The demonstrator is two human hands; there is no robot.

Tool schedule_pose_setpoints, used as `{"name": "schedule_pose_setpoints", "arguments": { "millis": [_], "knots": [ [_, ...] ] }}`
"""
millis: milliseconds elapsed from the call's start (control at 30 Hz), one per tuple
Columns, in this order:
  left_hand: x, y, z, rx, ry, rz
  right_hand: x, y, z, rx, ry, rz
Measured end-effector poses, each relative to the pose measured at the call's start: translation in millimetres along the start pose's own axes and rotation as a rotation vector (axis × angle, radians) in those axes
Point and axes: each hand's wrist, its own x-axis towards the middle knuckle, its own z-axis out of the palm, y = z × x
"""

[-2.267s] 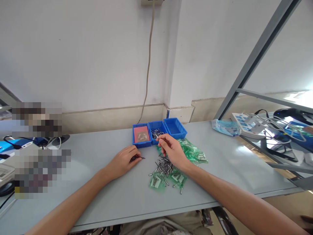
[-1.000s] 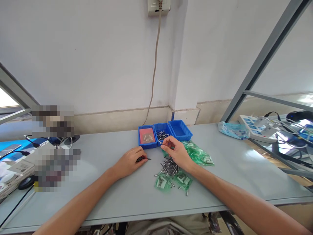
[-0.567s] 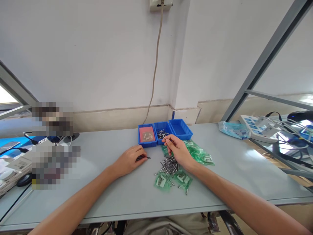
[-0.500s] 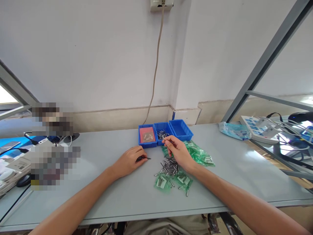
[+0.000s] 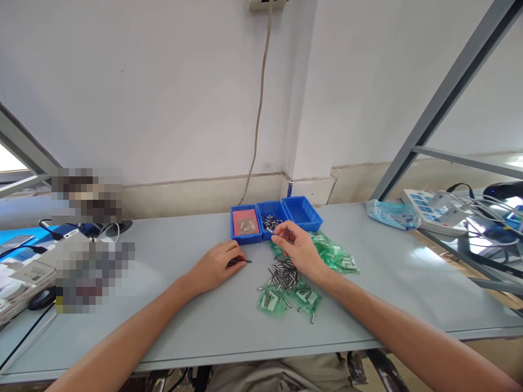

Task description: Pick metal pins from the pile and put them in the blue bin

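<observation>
My left hand (image 5: 214, 265) rests on the grey table (image 5: 163, 310), fingers closed on a small dark tool (image 5: 241, 262) whose tip points right. My right hand (image 5: 297, 249) hovers just in front of the middle blue bin (image 5: 269, 221) and pinches a short metal pin (image 5: 269, 230). A heap of loose metal pins (image 5: 281, 276) lies under my right wrist, on small green plastic bags (image 5: 304, 298). More green bags (image 5: 333, 255) lie to the right of the hand.
Three blue bins stand in a row at the wall: the left bin (image 5: 245, 224) has a pink lining, the right bin (image 5: 303, 213) looks bare. A blue packet (image 5: 390, 213) and a power strip (image 5: 433, 209) with cables lie at the right. Cables and boxes sit at the far left.
My right hand has stayed near the middle bin, shifting slightly while turning the pin in its fingertips. My left hand has kept still on the tool. The camera moved a little.
</observation>
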Motion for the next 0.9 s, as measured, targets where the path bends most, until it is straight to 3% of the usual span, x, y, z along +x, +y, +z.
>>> {"name": "schedule_pose_setpoints", "arguments": {
  "millis": [333,900],
  "knots": [
    [-2.2,-4.4,4.1,-0.004,0.01,0.009,-5.7,-1.6,6.0,0.028,-0.074,0.07],
    [-1.8,-2.6,1.9,-0.002,-0.009,0.003,-3.9,-3.5,5.8,0.021,-0.073,0.068]
  ]
}}
